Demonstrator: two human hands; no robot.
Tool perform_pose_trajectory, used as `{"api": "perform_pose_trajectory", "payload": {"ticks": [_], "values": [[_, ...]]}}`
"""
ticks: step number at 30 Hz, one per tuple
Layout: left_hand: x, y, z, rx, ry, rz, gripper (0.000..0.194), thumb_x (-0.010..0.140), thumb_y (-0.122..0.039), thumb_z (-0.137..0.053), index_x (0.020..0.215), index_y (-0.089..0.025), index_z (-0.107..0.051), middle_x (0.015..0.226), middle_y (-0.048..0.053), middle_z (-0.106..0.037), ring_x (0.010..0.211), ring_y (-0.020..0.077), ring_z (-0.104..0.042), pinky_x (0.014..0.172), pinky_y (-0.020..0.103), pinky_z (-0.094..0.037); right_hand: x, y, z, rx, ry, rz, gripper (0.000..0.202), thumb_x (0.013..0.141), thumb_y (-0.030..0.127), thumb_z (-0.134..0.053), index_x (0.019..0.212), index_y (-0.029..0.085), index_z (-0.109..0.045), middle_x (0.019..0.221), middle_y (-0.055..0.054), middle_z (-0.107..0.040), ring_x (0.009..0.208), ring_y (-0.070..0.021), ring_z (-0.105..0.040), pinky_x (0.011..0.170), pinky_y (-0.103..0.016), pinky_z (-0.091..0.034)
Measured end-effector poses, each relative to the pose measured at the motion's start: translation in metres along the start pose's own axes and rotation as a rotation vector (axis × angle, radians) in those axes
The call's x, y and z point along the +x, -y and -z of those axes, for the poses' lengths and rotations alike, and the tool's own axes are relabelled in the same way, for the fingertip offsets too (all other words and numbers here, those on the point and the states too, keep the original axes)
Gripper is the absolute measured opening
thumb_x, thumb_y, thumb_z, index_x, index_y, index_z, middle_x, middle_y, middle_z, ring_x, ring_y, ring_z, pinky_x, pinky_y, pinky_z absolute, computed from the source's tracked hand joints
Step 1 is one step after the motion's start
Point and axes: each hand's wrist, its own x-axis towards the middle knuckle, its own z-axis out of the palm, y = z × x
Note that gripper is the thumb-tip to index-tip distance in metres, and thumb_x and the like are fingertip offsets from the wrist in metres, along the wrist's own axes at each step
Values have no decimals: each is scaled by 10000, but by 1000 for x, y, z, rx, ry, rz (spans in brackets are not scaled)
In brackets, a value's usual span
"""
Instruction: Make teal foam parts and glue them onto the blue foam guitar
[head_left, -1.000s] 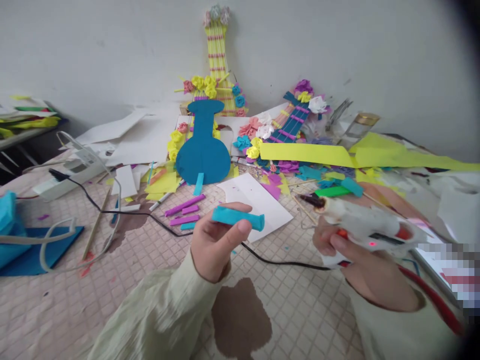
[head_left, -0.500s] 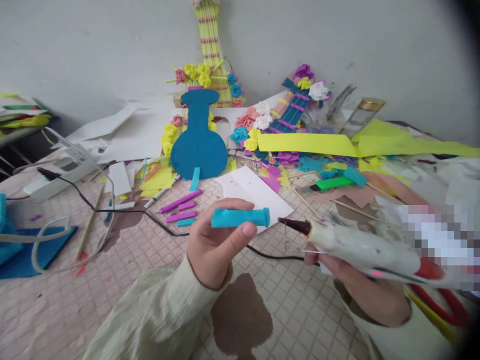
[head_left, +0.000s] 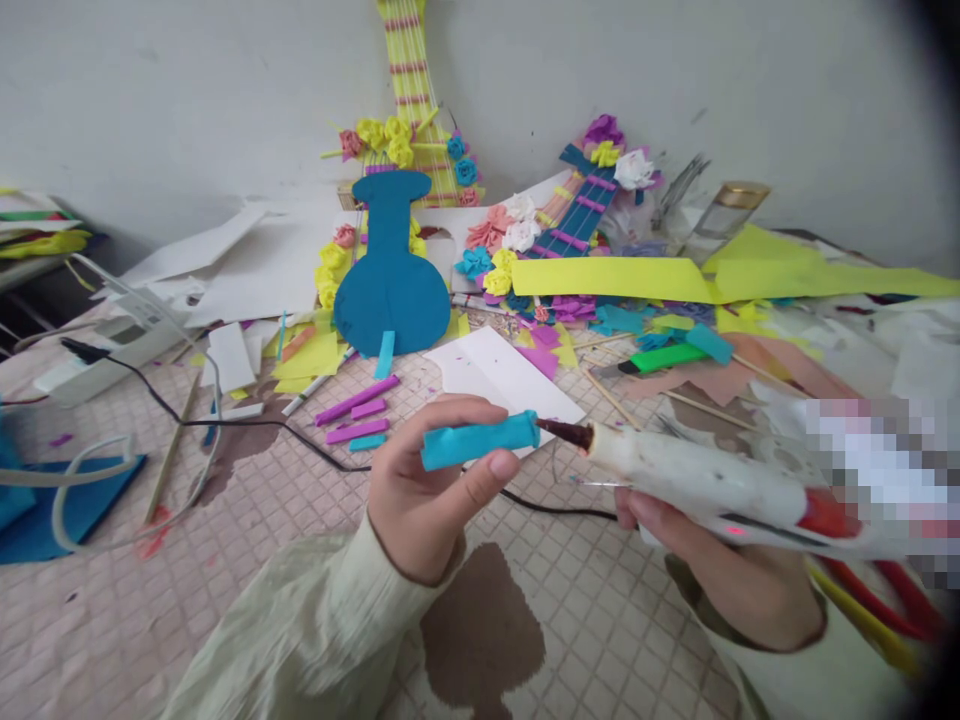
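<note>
Between thumb and fingers, my left hand (head_left: 431, 495) pinches a small light-blue wrapped strip (head_left: 480, 438) held level above the table. My right hand (head_left: 724, 570) grips a white hot glue gun (head_left: 697, 475) with a red back part and a small red light. Its dark nozzle tip meets the right end of the blue strip. A thin wire stand hangs under the nozzle. Beyond the hands, purple strips (head_left: 356, 402) and a light-blue strip (head_left: 367, 442) lie on the table. A dark-blue guitar-shaped cutout (head_left: 391, 295) leans upright behind them.
Decorated paper guitars with flowers (head_left: 581, 215) lean at the back. A white card (head_left: 502, 375), a green cutter (head_left: 667, 358), thin sticks and yellow paper (head_left: 615, 278) lie around. A black cable (head_left: 300, 435) crosses the table from a power strip (head_left: 112, 345) at left.
The glue gun has moved left, so its nozzle now touches the blue strip's right end. The strip has tilted slightly, its right end higher. The view has shifted a little.
</note>
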Motion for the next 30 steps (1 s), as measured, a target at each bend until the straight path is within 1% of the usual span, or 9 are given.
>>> {"api": "perform_pose_trajectory", "payload": {"ticks": [3,7,10,13,16,19,24,25,30], "values": [[0,0,0,4,5,-10,184,698,-191,-672,874,-239,-655,861,17,-626,760,146,-592,711,292,-486,2,6,0,-98,41,23,27,742,290,-605,740,274,-627,717,-8,-652,788,-205,-638,796,-342,-522],[0,0,0,6,13,-8,187,700,-189,-671,878,-242,-654,872,18,-622,776,149,-590,719,295,-482,3,12,-1,-112,-24,-5,58,740,311,-603,698,273,-618,659,-4,-639,780,-207,-639,818,-341,-511],[0,0,1,7,16,-6,192,699,-189,-673,883,-244,-652,873,17,-619,781,147,-587,717,293,-482,4,10,1,-112,15,29,35,736,295,-607,744,274,-633,684,1,-651,764,-199,-644,756,-309,-532],[-1,0,1,4,15,5,192,697,-195,-676,882,-243,-651,878,13,-619,753,134,-587,700,281,-484,4,6,5,-145,69,59,84,747,267,-600,818,278,-643,672,13,-651,718,-185,-649,731,-289,-537],[-1,-1,0,-5,17,14,195,699,-193,-675,885,-247,-649,874,8,-621,741,129,-591,691,274,-487,3,4,6,-165,48,86,128,756,248,-593,866,288,-644,656,26,-654,663,-175,-650,723,-286,-541],[-2,0,0,-2,14,12,188,699,-193,-674,879,-243,-650,868,13,-622,764,139,-595,681,271,-491,3,8,3,-144,22,111,171,752,227,-602,901,302,-637,715,38,-678,665,-164,-655,722,-271,-547],[-2,2,1,-14,1,20,189,703,-201,-671,887,-240,-652,903,23,-610,825,157,-595,669,260,-491,5,15,1,-128,-29,159,243,719,190,-637,925,318,-620,862,52,-691,772,-156,-657,749,-252,-546],[-2,2,1,-17,2,21,191,705,-200,-669,890,-244,-652,909,21,-608,831,155,-594,670,254,-490,6,16,1,-135,-20,162,241,719,191,-637,925,315,-621,874,49,-690,777,-157,-656,746,-253,-547],[-2,2,-1,-34,-20,31,180,692,-205,-679,866,-246,-661,890,17,-611,771,139,-592,626,237,-489,8,17,3,-155,10,157,192,728,217,-631,898,307,-635,819,37,-691,737,-170,-656,706,-273,-556]]}}
